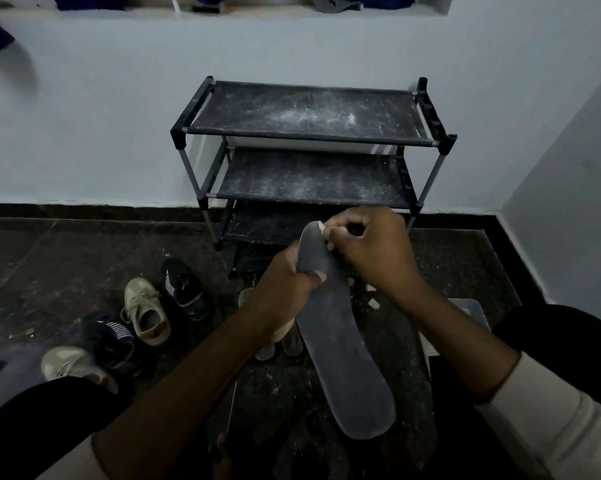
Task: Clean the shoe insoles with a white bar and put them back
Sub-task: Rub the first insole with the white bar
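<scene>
Head view shows a dark grey insole [340, 341] held up in front of the person, toe end away from them and heel end toward their lap, above the dark floor [67, 258]. The left hand [285, 285] grips it near the forefoot, fingers curled round the edge and the thumb pressed across its face. The right hand [375, 247] is bunched at the toe tip, its fingers pinched together on a small stub of white bar [321, 227] that touches the insole's far edge. The step in hand looks like rubbing the toe area. To do it well, the left grip should sit close to the spot being rubbed so the thin insole does not flex away, and the strokes should be short and overlapping, working from toe down toward the heel. The stub is small, so moderate pressure seems wise; a few white fragments [373, 303] on the floor suggest the bar crumbles. The heel half looks faintly dusted, but the dim light makes coverage hard to judge. Two beige shoes [148, 315] and two dark striped shoes [184, 289] wait on the floor to the left, before a powder-streaked shoe rack [306, 136]—the insole's return comes later.
</scene>
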Tool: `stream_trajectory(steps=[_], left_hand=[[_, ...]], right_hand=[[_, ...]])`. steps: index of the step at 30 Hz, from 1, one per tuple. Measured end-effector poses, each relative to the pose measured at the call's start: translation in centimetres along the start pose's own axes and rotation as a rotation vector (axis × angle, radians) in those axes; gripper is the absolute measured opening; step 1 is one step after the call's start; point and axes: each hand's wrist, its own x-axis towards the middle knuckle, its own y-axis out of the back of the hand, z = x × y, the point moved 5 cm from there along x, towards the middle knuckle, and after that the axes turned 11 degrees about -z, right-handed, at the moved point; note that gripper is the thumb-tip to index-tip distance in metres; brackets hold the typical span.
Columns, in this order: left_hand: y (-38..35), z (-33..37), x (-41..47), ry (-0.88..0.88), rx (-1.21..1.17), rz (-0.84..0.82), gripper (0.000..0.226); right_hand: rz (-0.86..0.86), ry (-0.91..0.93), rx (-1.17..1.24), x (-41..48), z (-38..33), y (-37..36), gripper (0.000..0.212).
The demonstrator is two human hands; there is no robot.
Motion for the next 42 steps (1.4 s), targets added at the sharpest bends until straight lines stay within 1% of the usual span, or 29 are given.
stream_trajectory(steps=[2, 4, 6, 9, 13, 17, 21, 23, 26, 30, 34, 38, 42], left_hand=[[0.0, 0.0, 0.0, -0.004, -0.008, 0.011, 0.052], [0.2, 0.0, 0.0, -0.004, -0.017, 0.027, 0.053], [0.2, 0.0, 0.1, 0.002, -0.014, 0.025, 0.055], [0.2, -0.1, 0.1, -0.006, -0.019, 0.011, 0.059], [0.2, -0.1, 0.1, -0.021, -0.008, 0.021, 0.056], [-0.1, -0.4, 0.0, -0.008, -0.029, -0.001, 0.058], [0.2, -0.3, 0.1, -0.023, -0.006, 0.011, 0.055], [0.2, -0.2, 0.1, -0.019, -0.007, 0.010, 0.055], [0.0, -0.4, 0.1, -0.007, 0.006, 0.006, 0.062], [0.2, -0.3, 0.1, -0.025, 0.042, 0.025, 0.056], [-0.4, -0.5, -0.1, 0.008, 0.087, -0.003, 0.062], [-0.3, -0.1, -0.2, -0.018, 0.111, 0.017, 0.052], [-0.4, -0.2, -0.2, -0.017, 0.124, 0.009, 0.063]], right_hand=[[0.000, 0.019, 0.008, 0.4, -0.4, -0.1, 0.009], [-0.034, 0.050, -0.041, -0.3, -1.1, -1.1, 0.009], [-0.038, 0.033, -0.059, -0.7, -0.8, -1.0, 0.007], [0.001, -0.002, 0.004, 0.3, -0.1, 0.2, 0.009], [-0.050, 0.067, -0.053, -0.5, -1.3, -1.5, 0.007], [0.004, 0.016, -0.015, 0.3, -0.1, 0.3, 0.008], [-0.088, 0.092, -0.072, -0.3, -1.8, -1.3, 0.011], [-0.081, 0.065, -0.064, -0.5, -1.2, -1.1, 0.008], [-0.030, 0.017, -0.009, 0.8, -0.3, 0.4, 0.008], [-0.127, 0.071, -0.081, 0.0, -1.6, -1.0, 0.009], [-0.075, 0.013, -0.023, 1.1, -0.5, 0.8, 0.010], [-0.160, 0.079, -0.106, 0.3, -2.0, -0.7, 0.011], [-0.130, 0.000, -0.042, 1.1, -0.7, 0.8, 0.010]])
